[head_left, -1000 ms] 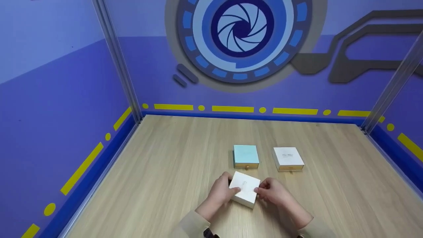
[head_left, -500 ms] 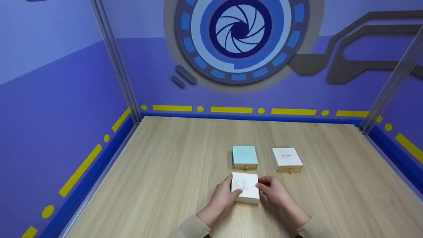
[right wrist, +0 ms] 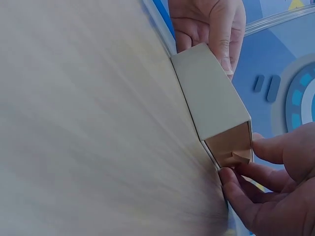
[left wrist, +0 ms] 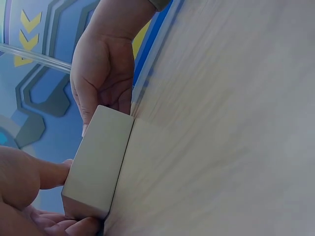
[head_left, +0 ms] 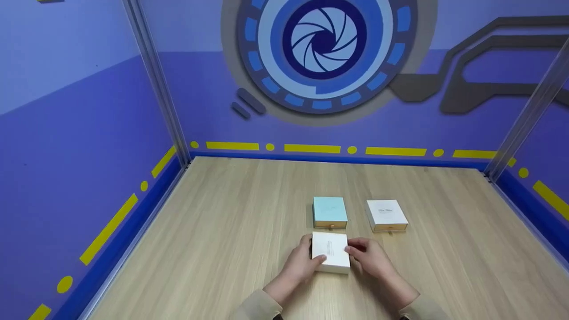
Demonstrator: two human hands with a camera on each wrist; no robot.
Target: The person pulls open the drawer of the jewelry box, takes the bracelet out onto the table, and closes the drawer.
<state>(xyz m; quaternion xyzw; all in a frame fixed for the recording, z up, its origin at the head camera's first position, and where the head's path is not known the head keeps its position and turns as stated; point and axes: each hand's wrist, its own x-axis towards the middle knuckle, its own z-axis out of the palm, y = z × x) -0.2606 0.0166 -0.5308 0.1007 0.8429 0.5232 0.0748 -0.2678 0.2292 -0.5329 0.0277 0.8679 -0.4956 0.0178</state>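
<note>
A small white drawer box (head_left: pixel 330 247) with faint lettering on top lies near the front of the table. At its left side my left hand (head_left: pixel 300 263) grips it, thumb on the lid and fingers down the side. My right hand (head_left: pixel 370 257) holds the right end, its thumb at the lid's edge. In the right wrist view the tan drawer front (right wrist: pixel 229 141) faces that hand, and a short ribbon tab (right wrist: pixel 239 158) sticks out beside the fingertips. The drawer is pushed in. A plain pale side of the box (left wrist: pixel 98 160) fills the left wrist view's middle.
Just behind the held box stands a mint-green drawer box (head_left: pixel 329 209) with a tan front and small pull. To its right is another white drawer box (head_left: pixel 386 211). A wood-grain table (head_left: pixel 213 249) runs back to blue printed walls (head_left: pixel 195 98) with metal corner posts.
The held white box has turned counterclockwise from a slant to nearly square with the table. Both hands have turned with it, keeping their hold. The two boxes behind stay put.
</note>
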